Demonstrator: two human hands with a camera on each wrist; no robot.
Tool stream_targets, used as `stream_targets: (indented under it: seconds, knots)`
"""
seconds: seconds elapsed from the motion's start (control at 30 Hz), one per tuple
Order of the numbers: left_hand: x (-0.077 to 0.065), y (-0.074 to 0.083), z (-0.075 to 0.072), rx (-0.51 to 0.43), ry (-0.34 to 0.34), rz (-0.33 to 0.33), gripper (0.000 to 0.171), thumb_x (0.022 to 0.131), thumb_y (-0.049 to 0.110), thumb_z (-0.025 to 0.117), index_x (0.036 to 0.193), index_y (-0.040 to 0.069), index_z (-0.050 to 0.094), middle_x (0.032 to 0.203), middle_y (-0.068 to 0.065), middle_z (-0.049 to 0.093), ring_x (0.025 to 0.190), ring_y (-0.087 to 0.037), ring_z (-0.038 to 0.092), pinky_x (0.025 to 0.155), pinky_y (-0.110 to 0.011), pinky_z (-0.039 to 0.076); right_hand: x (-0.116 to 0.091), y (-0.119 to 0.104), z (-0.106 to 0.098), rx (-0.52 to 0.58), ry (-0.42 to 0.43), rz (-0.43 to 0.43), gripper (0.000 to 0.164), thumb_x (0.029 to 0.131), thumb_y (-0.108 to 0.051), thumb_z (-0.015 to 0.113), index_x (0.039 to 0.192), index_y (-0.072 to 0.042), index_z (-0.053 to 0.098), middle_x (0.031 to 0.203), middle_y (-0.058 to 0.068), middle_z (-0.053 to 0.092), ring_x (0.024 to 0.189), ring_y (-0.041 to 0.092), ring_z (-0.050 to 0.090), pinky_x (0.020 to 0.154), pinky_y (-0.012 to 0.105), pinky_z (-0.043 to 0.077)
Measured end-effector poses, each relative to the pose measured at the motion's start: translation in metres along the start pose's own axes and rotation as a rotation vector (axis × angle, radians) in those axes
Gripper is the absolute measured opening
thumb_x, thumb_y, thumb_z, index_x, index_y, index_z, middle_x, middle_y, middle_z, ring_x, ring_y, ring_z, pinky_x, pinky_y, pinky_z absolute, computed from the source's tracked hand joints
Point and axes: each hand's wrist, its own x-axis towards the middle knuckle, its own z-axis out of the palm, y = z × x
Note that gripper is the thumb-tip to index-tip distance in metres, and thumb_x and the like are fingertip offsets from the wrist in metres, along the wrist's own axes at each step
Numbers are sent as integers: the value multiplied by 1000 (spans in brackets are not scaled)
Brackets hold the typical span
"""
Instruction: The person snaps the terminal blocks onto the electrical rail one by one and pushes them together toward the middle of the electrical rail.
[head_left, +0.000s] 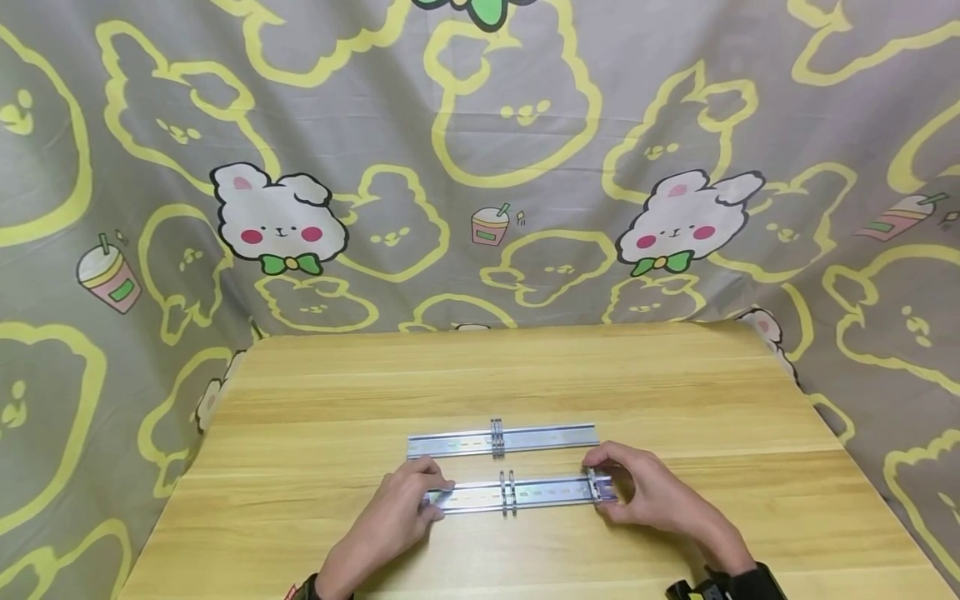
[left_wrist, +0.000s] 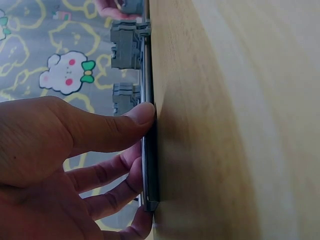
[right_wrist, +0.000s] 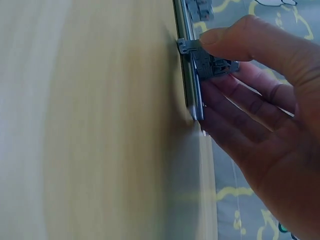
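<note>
The nearer slotted metal DIN rail (head_left: pixel 551 493) lies lengthwise between the two hands. At its left end, my left hand (head_left: pixel 397 504) pinches the rail's edges, thumb on the near side and fingers on the far side. My right hand (head_left: pixel 652 492) pinches a small grey end clamp (right_wrist: pixel 207 62) seated across the rail close to its right end. Two more grey clips (head_left: pixel 508 493) stand side by side across the middle of this rail, a narrow gap between them. In the left wrist view the thumb (left_wrist: pixel 137 115) presses on the rail's edge.
Behind it, roughly parallel, lies a second DIN rail (head_left: pixel 450 445) with several grey clips (head_left: pixel 497 438) packed together near its middle. Both rails are on a wood-grain table (head_left: pixel 300 400). A grey curtain (head_left: pixel 390 133) with cartoon figures hangs behind the table and along its sides.
</note>
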Motion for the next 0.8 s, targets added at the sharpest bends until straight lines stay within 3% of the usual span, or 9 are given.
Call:
stream_targets:
  seconds: [0.27,0.8]
  knots:
    - [-1,0,0,2,6,6,27,76,11,81,102,7,78,99,3,62,87,-15,56,69,-39,48,10,-8,10,28,-37,9,54,66,-8,85,115,-12,62,113,-2,67,99,15,63,82,41,57]
    - [0,0,0,-7,3,3,27,76,10,81,102,7,78,98,3,62,86,-14,54,70,-40,49,17,-18,19,24,-17,21,52,66,-9,86,112,-12,62,108,-2,68,95,16,64,79,39,58]
